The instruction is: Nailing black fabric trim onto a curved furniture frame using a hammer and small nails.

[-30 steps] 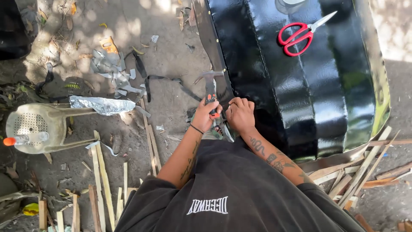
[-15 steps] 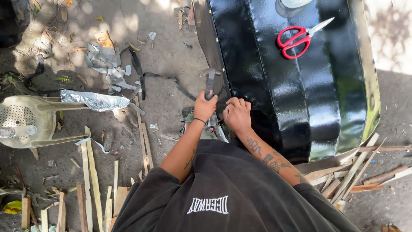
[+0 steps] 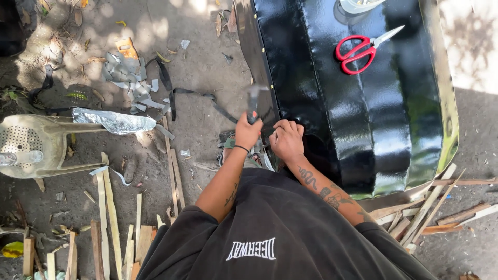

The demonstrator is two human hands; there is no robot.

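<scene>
Hammer (image 3: 253, 103) clenched in left hand (image 3: 247, 132), raised at 12 o'clock; right hand (image 3: 286, 140) pinches black sheet (image 3: 363, 114) edge; red scissors (image 3: 358, 49) at 1 o'clock.

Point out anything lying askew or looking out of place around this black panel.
The pale plastic chair lies tipped on its side on the dirt, with crumpled silver foil against its leg. Grey strip offcuts and wood slats are scattered on the ground. Red-handled scissors sit loose on the glossy black sheet.

Hammer (image 3: 253, 103) upright beside glossy black sheet (image 3: 358, 103).
</scene>
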